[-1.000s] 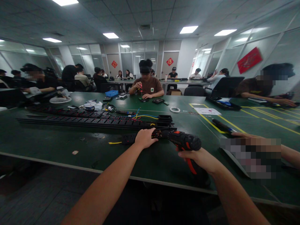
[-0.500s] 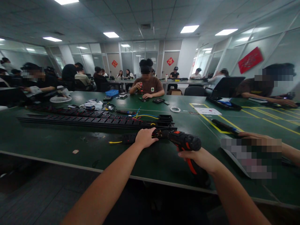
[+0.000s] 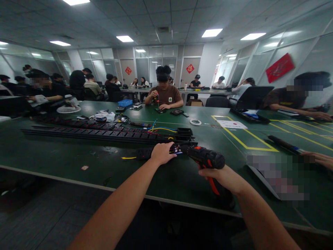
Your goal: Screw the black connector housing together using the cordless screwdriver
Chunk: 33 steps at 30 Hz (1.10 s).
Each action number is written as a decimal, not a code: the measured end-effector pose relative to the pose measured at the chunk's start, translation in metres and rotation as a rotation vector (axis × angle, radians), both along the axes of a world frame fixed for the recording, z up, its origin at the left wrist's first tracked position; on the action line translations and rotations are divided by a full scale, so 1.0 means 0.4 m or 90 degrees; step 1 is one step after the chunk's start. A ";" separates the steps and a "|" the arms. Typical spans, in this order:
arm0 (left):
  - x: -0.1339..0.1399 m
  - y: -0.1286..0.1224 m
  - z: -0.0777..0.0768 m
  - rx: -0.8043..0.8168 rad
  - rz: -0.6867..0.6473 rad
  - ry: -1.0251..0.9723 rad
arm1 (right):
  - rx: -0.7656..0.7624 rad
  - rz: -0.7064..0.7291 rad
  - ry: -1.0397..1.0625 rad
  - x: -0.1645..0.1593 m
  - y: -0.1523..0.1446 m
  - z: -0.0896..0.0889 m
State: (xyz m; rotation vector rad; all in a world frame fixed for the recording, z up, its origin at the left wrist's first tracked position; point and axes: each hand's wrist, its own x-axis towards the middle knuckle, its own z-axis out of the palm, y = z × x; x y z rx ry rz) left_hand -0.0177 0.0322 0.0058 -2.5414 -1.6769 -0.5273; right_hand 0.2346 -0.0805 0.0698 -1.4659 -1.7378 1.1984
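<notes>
My left hand (image 3: 163, 153) is wrapped over a short black power strip (image 3: 144, 153) lying on the green table, with a yellow wire end (image 3: 128, 158) sticking out to its left. Just right of that hand, the strip's opened end (image 3: 177, 149) shows small metal parts and a bluish light. My right hand (image 3: 221, 176) grips a black and orange cordless drill (image 3: 204, 156). Its nose points left at this opened end; whether the bit touches it I cannot tell. Behind my hands lie long black power strips (image 3: 104, 133) with blue and yellow wires.
Across the table (image 3: 65, 159) a person (image 3: 166, 93) works with a red screwdriver. From the right, another person's hand (image 3: 321, 159) reaches toward a dark pen-like tool (image 3: 283, 144). A white tape roll (image 3: 195, 122), a printed sheet (image 3: 232, 124) and a blue basket (image 3: 125, 103) also lie there.
The drill's nose has shifted slightly right, exposing more of the strip's lit end. My left hand stays put. At the right, the other person's hand and dark tool have moved right.
</notes>
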 end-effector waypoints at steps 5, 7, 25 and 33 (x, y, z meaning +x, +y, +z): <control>0.000 -0.004 0.003 -0.005 0.002 0.004 | 0.005 0.003 -0.008 -0.004 -0.002 0.004; 0.000 -0.004 0.003 -0.003 0.002 0.009 | 0.005 0.001 -0.013 -0.004 -0.002 0.005; 0.003 -0.008 0.012 -0.016 0.007 0.009 | -0.011 -0.029 0.027 -0.006 -0.005 0.007; 0.003 -0.007 0.012 -0.002 0.002 0.012 | -0.019 -0.039 0.042 -0.005 -0.007 0.004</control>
